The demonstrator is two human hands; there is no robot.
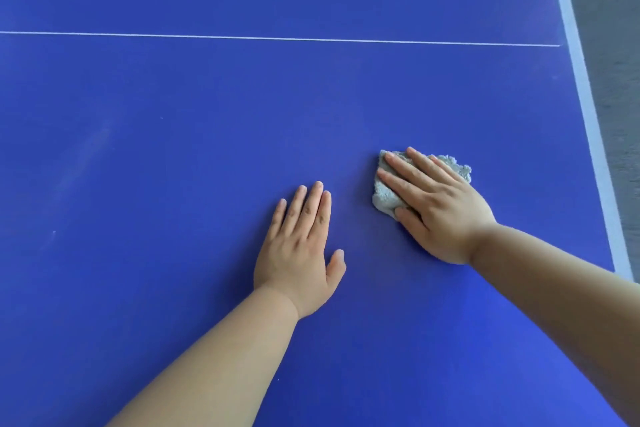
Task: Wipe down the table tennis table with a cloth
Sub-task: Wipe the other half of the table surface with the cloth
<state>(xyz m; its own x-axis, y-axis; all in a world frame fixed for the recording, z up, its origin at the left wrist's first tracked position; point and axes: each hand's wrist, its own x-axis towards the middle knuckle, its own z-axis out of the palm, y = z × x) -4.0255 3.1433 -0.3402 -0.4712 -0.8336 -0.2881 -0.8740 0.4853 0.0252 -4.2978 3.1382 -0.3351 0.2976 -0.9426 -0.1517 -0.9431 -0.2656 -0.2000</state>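
Looks mid-wipe: right hand (440, 204) pressed flat, fingers straight, on cloth (382, 199); left hand (298, 253) flat on table (173, 288); smudges (86, 156) remain at left.

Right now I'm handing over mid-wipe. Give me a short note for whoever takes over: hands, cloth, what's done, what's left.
Left hand: flat on the blue table tennis table, fingers straight, holding nothing.
Right hand: flat, pressing the crumpled grey-green terry cloth onto the table, near the wide white edge stripe.
Done: cannot tell how much is wiped.
Left: faint pale streaks show far left; probably wipe there, then beyond the thin white line.
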